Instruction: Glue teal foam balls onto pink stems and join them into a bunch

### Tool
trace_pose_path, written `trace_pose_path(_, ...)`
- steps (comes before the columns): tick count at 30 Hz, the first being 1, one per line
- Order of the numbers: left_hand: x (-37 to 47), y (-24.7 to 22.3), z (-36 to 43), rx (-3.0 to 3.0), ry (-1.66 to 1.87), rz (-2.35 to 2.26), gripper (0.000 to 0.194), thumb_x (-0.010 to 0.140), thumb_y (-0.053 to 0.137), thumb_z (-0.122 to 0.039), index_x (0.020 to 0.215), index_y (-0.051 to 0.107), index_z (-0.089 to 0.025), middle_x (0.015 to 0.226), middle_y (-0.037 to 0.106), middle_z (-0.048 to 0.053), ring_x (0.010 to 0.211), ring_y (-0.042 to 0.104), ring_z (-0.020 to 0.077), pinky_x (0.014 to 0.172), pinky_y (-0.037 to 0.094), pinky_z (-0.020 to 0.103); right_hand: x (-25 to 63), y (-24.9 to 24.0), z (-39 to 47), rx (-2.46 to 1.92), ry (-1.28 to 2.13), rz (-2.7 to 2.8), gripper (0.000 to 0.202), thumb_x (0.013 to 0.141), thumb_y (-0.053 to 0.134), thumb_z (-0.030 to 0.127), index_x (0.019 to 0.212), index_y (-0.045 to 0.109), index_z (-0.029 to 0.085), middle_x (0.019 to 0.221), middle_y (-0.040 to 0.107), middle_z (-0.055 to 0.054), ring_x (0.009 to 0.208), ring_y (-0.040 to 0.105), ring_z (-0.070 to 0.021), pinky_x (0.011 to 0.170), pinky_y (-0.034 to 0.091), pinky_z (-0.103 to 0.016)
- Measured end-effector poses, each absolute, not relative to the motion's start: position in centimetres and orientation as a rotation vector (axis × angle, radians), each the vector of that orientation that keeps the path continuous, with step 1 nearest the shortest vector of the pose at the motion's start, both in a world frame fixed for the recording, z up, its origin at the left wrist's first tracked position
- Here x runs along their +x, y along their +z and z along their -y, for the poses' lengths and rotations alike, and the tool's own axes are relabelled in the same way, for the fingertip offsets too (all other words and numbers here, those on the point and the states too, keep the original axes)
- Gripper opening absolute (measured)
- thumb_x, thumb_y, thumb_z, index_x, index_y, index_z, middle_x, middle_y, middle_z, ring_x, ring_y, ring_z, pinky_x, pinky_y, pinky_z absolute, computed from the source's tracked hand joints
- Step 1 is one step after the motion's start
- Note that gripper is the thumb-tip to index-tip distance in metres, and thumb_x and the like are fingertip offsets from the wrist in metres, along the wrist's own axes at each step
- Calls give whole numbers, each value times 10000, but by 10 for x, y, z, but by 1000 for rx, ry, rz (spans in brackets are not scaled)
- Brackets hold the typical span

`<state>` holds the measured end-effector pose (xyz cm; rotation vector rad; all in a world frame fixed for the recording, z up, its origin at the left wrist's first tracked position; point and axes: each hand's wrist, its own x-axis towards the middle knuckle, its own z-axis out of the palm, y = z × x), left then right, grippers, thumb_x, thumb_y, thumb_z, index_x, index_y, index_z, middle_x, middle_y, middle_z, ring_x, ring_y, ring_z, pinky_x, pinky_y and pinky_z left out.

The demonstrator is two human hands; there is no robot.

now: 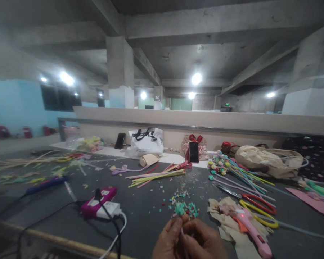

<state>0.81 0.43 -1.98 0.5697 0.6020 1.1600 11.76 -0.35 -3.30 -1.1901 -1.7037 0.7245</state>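
Note:
At the table's front edge, my left hand (166, 239) and my right hand (203, 240) are closed close together. Between their thumbs runs a thin pale lilac pipe cleaner (181, 235), pinched by both; its lower end is hidden. Just beyond my fingertips is a fuzzy teal cluster (180, 208); I cannot tell whether it is joined to the pipe cleaner. Small teal, pink and yellow clippings (193, 209) lie around it. To the right, a pink glue gun (250, 228) with a lit red light rests on a crumpled beige cloth (226, 226).
Red-handled scissors (256, 202) and yellow-handled scissors (264, 220) lie right. Behind them is a bundle of fuzzy-tipped stems (232, 169). Loose pipe cleaners (156, 178) lie mid-table. A magenta power strip (98, 202) with cables stands left. A phone (193, 151) leans at the back.

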Motion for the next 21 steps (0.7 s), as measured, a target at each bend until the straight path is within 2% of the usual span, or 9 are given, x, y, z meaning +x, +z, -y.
trace_pose_path(3,5,-12,-4,672,1151,-596,364,493,693,-428,687,634,-126,596,627,43,603,579,176,574,408,251,110,-26,1,-1169,682,1652,227,710,523,370,613,577,171,557,568,2,503,489,-120,466,345,-195)
trace_pose_path(8,1,-13,-6,899,1066,-708,419,531,618,-528,639,605,-123,528,588,13,458,488,103,435,313,197,120,-10,6,-819,1274,1238,247,644,619,382,597,548,151,501,506,23,488,466,-98,491,346,-196)
trace_pose_path(11,4,-26,-13,965,1033,-788,437,490,633,-544,604,570,-127,461,564,-3,357,389,55,378,243,176,133,-6,7,-722,1471,1113,243,604,664,367,612,563,146,508,510,26,449,436,-73,450,308,-174)
trace_pose_path(14,7,-32,-17,999,993,-794,460,459,630,-573,570,539,-136,422,550,-6,323,362,46,350,200,167,143,-10,8,-771,1449,1118,266,603,663,389,632,582,137,508,521,21,414,399,-56,424,271,-164)
trace_pose_path(18,9,-23,-13,995,1020,-721,426,533,604,-547,486,506,-136,413,511,-23,342,387,47,357,210,164,147,-19,10,-814,1422,1154,311,595,655,428,641,575,132,508,530,13,417,396,-56,431,263,-166)
trace_pose_path(21,12,-23,-10,942,1027,-680,361,527,651,-479,560,567,-130,491,539,-28,341,370,33,362,216,166,145,-26,13,-918,1344,1202,358,588,636,480,590,545,134,467,489,34,380,349,-45,400,228,-160)
